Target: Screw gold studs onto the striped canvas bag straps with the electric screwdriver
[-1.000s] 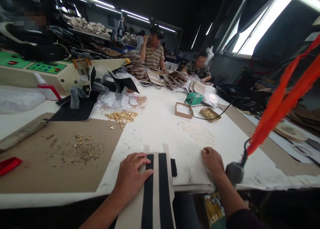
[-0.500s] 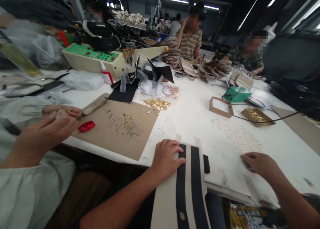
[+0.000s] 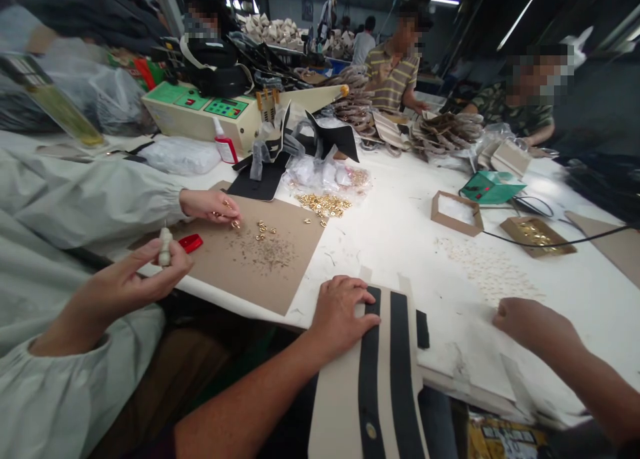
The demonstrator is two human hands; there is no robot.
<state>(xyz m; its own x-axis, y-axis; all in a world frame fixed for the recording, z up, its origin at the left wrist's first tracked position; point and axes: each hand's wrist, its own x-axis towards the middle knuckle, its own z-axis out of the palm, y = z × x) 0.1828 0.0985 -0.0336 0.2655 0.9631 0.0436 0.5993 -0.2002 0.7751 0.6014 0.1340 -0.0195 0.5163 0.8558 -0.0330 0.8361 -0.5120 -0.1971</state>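
Note:
A beige panel with two black strips (image 3: 385,372) lies over the table's front edge and slopes down toward me. My left hand (image 3: 343,315) is closed over its upper left edge, with the thumb on the nearer black strip. A gold-coloured round fitting (image 3: 371,431) sits low on that strip. To the right, my right hand (image 3: 535,325) is at the table surface with its fingers curled under. Whatever those fingers hold, if anything, is hidden. Many tiny pale pieces (image 3: 493,269) are scattered just beyond it.
At left, a co-worker's hands hold a pale-handled tool (image 3: 165,247) and small gold rings. A brown board (image 3: 280,299) carries dark scraps, a red case (image 3: 191,243) and gold rings. Small boxes (image 3: 537,235) and a green device (image 3: 493,187) with a cable stand at right.
The view has shifted slightly left. My right fingers have curled in more by the tiny pieces, while my left hand stays on the panel. The co-worker's hands have moved apart.

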